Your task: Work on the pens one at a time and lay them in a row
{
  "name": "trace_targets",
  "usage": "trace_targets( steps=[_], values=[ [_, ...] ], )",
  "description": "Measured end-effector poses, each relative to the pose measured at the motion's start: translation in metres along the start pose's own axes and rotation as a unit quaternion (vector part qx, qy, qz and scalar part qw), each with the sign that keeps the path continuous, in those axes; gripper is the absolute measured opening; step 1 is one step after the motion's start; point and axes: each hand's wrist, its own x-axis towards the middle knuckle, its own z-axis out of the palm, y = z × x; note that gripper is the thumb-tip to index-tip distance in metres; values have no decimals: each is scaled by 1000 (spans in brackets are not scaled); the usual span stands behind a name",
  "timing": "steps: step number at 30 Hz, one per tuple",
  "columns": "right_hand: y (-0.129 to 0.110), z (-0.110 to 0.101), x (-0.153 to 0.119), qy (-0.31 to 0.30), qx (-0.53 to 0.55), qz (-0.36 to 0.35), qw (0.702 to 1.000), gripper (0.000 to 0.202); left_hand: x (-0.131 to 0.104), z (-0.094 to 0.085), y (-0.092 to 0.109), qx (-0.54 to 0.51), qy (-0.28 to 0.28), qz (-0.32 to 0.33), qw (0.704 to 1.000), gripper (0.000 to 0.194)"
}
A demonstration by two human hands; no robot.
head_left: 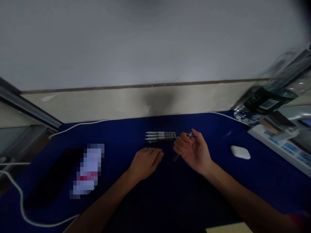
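"Spreading up from the bottom edge, what is the surface?"

"A dark blue tabletop [116, 136]. Farther up, a small white case [240, 152] lies at the right, with a white power strip [279, 146] along the right edge and a clear bottle [264, 101] with a dark green label at upper right. A grey-white wall [155, 48] fills the top of the frame."

"And the hands?"

"The left hand [145, 164], at lower centre, is palm down, fingers loosely curled; I cannot tell whether it grips anything. The right hand [194, 152], right of centre, has its palm turned up, fingers closed around a slanting pen [190, 133]. Slightly beyond, near the centre, a row of pens [159, 137] lies side by side."
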Motion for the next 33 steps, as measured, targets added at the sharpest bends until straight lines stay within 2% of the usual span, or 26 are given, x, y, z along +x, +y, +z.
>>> trace_targets(
  steps=[8,15,19,33],
  values=[
    [-2,1,1,13,-7,-21,1000,60,-1,1,-1,14,-14,12,1000,53],
    [-10,1,2,14,1,-36,999,61,2,4,1,27,41,34,998,56],
    [-13,-1,3,15,7,-45,999,63,3,6,1,39,52,46,997,58],
    [-16,2,3,43,-8,-62,997,61,1,8,-1,45,7,42,998,54]
  ],
)
